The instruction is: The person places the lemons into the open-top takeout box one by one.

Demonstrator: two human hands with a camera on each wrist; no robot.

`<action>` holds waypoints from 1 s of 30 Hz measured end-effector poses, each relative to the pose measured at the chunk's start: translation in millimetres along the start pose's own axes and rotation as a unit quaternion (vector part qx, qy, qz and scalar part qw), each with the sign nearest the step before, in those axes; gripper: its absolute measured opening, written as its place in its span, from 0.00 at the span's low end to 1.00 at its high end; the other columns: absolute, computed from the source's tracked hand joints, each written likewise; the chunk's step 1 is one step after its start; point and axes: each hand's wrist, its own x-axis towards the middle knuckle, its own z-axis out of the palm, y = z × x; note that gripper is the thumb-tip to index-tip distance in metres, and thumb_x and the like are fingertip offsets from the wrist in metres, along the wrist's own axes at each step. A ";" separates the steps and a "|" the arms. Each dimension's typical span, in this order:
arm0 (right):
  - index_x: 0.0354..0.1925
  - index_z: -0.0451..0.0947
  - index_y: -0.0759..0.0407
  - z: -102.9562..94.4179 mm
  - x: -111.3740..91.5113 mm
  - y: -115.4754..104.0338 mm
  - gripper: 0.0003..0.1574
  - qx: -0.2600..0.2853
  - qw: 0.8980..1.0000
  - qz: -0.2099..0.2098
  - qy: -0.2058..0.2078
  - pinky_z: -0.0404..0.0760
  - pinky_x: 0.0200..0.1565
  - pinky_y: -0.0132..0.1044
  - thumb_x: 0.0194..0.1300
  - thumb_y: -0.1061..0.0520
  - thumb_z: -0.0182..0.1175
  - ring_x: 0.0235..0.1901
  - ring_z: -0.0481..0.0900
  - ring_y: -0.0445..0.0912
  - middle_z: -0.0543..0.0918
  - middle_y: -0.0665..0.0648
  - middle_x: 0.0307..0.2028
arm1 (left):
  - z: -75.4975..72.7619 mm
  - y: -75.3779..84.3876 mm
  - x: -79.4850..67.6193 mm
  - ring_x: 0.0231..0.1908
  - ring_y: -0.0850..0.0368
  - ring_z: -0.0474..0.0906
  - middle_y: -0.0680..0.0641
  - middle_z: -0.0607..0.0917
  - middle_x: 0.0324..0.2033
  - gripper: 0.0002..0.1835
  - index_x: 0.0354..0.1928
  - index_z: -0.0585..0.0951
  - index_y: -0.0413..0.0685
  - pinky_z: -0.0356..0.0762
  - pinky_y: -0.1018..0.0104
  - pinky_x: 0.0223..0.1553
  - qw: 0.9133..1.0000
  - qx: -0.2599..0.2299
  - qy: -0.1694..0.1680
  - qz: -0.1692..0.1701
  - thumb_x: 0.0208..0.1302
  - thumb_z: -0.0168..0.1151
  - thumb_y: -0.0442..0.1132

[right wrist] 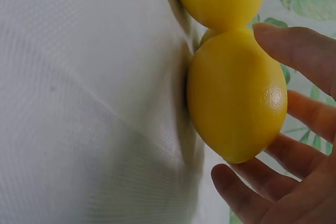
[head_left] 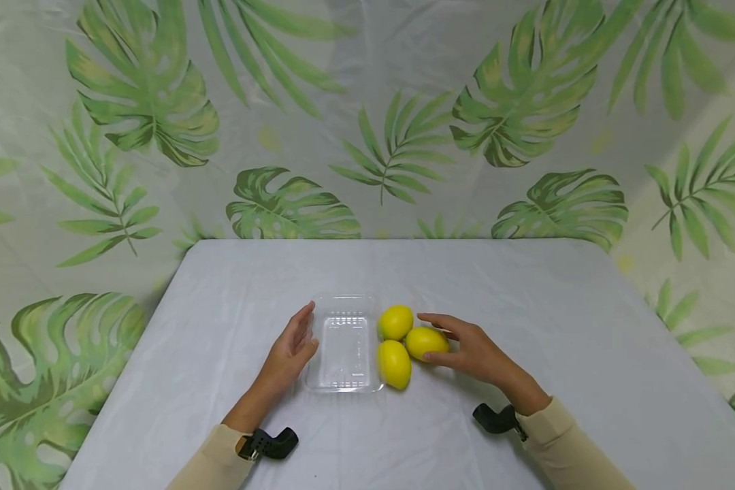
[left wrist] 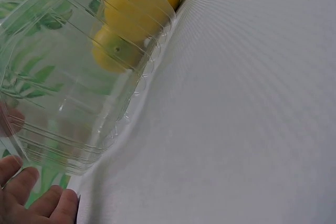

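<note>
A clear plastic container (head_left: 345, 354) lies on the table, its walls see-through. My left hand (head_left: 290, 347) is at its left side, fingers fairly straight and thumb near the rim; whether they touch it I cannot tell. Three yellow lemons sit together just right of the container: an upper lemon (head_left: 396, 322), a lower lemon (head_left: 395, 365) and a right lemon (head_left: 427, 344). Around the right lemon, my right hand (head_left: 468, 350) has its thumb and fingers spread. In the right wrist view, this lemon (right wrist: 236, 95) rests on the cloth, with the fingers loosely beside it.
A white cloth (head_left: 465, 279) covers the table, whose far edge meets a backdrop (head_left: 398, 160) printed with green leaves. Black wrist cameras, one on the left wrist (head_left: 275, 444) and one on the right wrist (head_left: 495, 418), stick out inward near the sleeves.
</note>
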 end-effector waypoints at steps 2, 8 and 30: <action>0.66 0.69 0.56 0.0 0.7 1.0 0.41 -0.004 1.000 -0.007 0.000 0.75 0.58 0.53 0.57 0.47 0.70 0.61 0.72 0.57 0.72 0.54 0.64 | -0.4 0.9 0.3 0.73 0.50 0.48 0.45 0.54 0.74 0.33 0.74 0.55 0.50 0.51 0.54 0.70 1.000 0.000 0.000 0.001 0.70 0.51 0.29; 0.64 0.71 0.55 0.7 2.4 2.1 0.38 -0.004 1.000 -0.004 0.001 0.76 0.56 0.54 0.56 0.53 0.71 0.61 0.71 0.54 0.74 0.56 0.62 | -0.5 0.7 0.3 0.73 0.50 0.48 0.46 0.54 0.74 0.34 0.74 0.55 0.51 0.51 0.53 0.70 1.000 0.002 -0.002 0.002 0.70 0.52 0.29; 0.63 0.74 0.51 1.1 3.0 -3.6 0.36 -0.034 0.999 0.006 -0.017 0.79 0.52 0.47 0.56 0.51 0.71 0.57 0.74 0.50 0.77 0.52 0.60 | -0.4 0.0 0.3 0.73 0.50 0.49 0.46 0.55 0.74 0.33 0.74 0.56 0.49 0.53 0.55 0.69 1.000 -0.005 0.001 0.010 0.70 0.52 0.28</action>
